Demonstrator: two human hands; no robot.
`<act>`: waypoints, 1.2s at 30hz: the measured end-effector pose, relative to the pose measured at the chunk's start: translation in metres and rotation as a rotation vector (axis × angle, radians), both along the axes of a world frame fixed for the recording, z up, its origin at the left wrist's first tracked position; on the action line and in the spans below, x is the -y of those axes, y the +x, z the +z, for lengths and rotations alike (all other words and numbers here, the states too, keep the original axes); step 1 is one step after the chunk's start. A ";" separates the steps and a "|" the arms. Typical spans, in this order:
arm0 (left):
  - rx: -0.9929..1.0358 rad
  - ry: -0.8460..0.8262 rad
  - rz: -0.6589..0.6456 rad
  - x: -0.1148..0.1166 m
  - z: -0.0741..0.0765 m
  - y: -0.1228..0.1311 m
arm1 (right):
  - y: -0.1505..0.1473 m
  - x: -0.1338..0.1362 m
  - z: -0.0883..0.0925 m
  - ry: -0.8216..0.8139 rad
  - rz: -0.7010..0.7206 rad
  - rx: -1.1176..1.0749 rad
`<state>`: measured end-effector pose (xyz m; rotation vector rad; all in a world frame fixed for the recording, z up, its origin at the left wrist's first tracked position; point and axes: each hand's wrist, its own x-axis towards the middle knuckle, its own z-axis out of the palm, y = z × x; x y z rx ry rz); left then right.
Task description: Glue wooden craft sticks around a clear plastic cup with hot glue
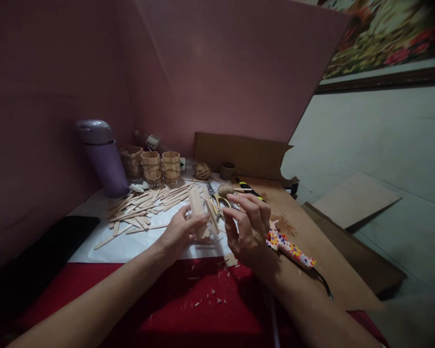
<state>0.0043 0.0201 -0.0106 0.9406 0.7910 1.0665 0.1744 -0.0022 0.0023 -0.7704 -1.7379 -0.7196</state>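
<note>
My left hand [183,229] is closed around a small glass clad with upright wooden craft sticks [199,212], holding it above the white sheet [105,249]. My right hand [248,224] is beside it on the right, fingers curled and pinching at the sticks on the glass's right side. A loose pile of craft sticks [145,208] lies on the white sheet just left of my hands. Scissors with yellow handles [217,203] lie right behind the glass. A glue gun with a dotted pattern [292,249] rests under my right wrist.
Three stick-covered cups [152,166] stand at the back beside a purple flask [103,154]. A twine ball [202,170], a small roll [227,170] and a yellow-black knife [248,188] lie behind. Cardboard sheets [322,256] extend right. A black phone [63,237] lies left. Wood scraps dot the red cloth [203,299].
</note>
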 end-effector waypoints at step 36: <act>0.082 0.058 0.275 -0.014 0.032 -0.030 | -0.001 -0.040 -0.017 -0.878 0.411 -1.060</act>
